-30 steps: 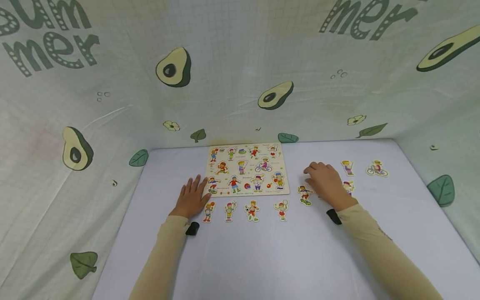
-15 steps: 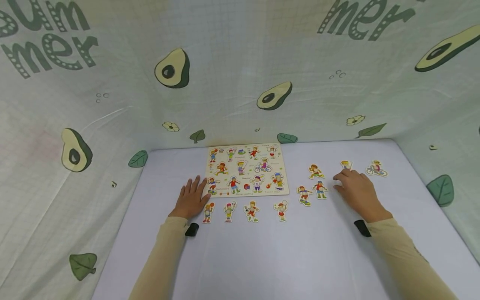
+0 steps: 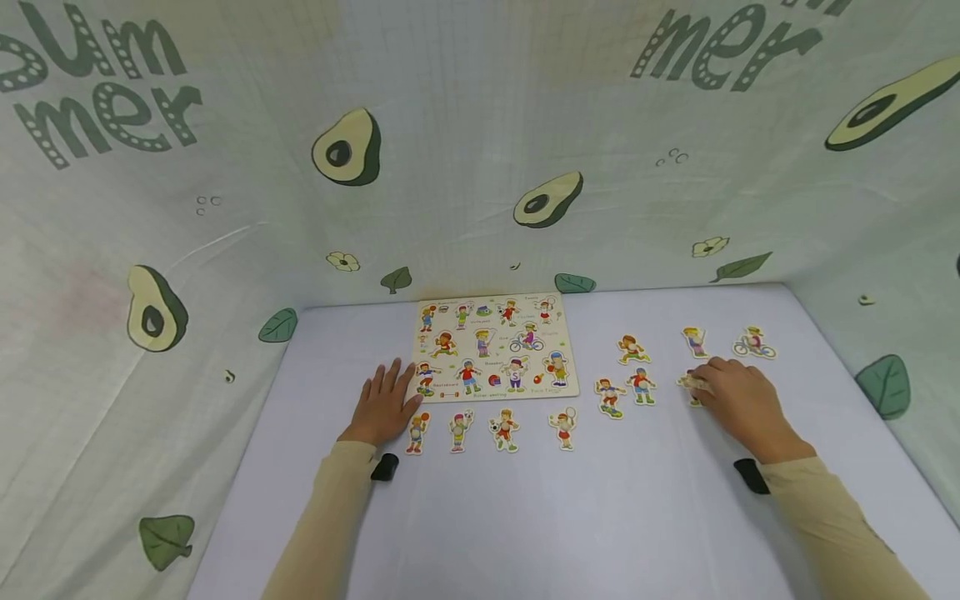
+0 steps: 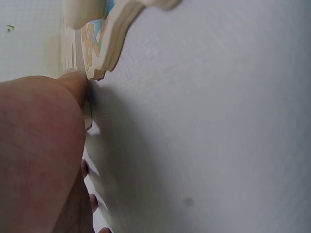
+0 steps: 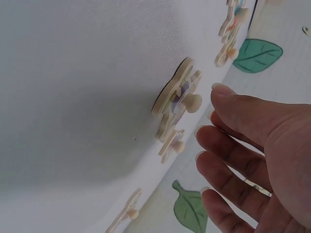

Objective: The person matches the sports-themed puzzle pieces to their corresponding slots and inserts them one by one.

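Just ahead of the R grip, thumb & fingers apart w/ nothing held, sits the knobbed pc, prob best pinched squarely by its knob, w/ L grip, fingers straight, at the board.

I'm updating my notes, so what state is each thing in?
Pale rectangular wooden puzzle board: lying flat
Row of four colourful wooden figure pieces: off the board
Six similar pieces on the right: off board, scattered
Bare left hand: fingers spread
Bare right hand: fingers curved, gripping nothing
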A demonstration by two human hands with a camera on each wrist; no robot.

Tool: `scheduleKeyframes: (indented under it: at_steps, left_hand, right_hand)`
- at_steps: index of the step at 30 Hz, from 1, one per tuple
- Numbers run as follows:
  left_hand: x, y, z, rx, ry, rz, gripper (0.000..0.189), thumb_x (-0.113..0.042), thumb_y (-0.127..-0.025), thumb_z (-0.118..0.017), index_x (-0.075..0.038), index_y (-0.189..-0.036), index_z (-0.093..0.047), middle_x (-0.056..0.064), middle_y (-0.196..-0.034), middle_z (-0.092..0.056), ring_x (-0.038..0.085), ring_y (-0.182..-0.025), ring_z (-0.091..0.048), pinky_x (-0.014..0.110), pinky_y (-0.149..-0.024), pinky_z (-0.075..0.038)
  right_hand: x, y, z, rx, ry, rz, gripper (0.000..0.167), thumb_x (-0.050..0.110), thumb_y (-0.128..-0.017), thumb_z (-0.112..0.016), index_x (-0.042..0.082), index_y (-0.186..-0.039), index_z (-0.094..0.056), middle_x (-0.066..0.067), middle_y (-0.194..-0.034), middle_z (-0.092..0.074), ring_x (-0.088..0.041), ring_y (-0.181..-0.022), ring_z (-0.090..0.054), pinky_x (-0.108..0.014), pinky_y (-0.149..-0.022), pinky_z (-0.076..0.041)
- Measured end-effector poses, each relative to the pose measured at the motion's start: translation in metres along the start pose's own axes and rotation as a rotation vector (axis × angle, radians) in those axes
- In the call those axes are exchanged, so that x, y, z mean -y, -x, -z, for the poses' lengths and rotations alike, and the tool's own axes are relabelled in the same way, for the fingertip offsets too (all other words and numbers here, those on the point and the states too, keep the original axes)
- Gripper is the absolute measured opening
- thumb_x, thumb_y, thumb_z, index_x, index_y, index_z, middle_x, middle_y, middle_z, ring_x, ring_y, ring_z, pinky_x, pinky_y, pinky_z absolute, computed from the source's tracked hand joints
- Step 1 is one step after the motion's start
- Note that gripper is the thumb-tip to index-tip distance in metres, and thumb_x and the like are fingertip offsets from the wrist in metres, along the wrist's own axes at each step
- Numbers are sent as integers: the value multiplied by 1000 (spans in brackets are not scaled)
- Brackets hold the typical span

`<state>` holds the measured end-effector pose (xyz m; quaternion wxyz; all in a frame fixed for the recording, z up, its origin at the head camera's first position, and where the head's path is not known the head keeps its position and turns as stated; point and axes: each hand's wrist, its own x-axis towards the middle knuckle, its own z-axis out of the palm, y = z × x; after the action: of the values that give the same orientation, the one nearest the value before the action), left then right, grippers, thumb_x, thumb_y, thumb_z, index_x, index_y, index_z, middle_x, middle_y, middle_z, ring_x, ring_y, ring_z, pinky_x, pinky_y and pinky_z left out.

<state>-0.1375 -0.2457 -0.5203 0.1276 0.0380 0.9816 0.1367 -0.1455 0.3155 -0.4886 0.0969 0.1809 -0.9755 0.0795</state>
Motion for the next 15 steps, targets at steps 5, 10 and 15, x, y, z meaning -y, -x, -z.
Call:
scheduleKeyframes:
  at_steps: [5,10,15]
  left_hand:
    - [-4,2,2,6,-5,11,68,-36,-112,-50,-7,-168,-25,24,-176,-11,50,-161,-6,66,-128,-8]
    - [-5,2,3,14,-14,20,69,-37,-112,-48,-8,-169,-24,23,-176,-10,49,-161,-5,66,-128,-7]
    - [-3,0,2,21,-26,16,70,-40,-112,-46,-8,-169,-21,22,-177,-7,49,-161,-3,66,-128,-6]
  right_hand:
    - [-4,2,0,47,-5,-23,23,3,-78,-89,-2,-97,-76,-17,-92,-74,-42,-84,-69,-57,-69,-52]
    - [-7,2,-2,59,-28,-24,20,2,-79,-88,0,-94,-75,-16,-90,-74,-41,-82,-69,-57,-68,-51]
    - [-8,-1,-5,55,-32,-17,20,1,-80,-87,-1,-96,-75,-15,-90,-74,-40,-82,-70,-56,-67,-52]
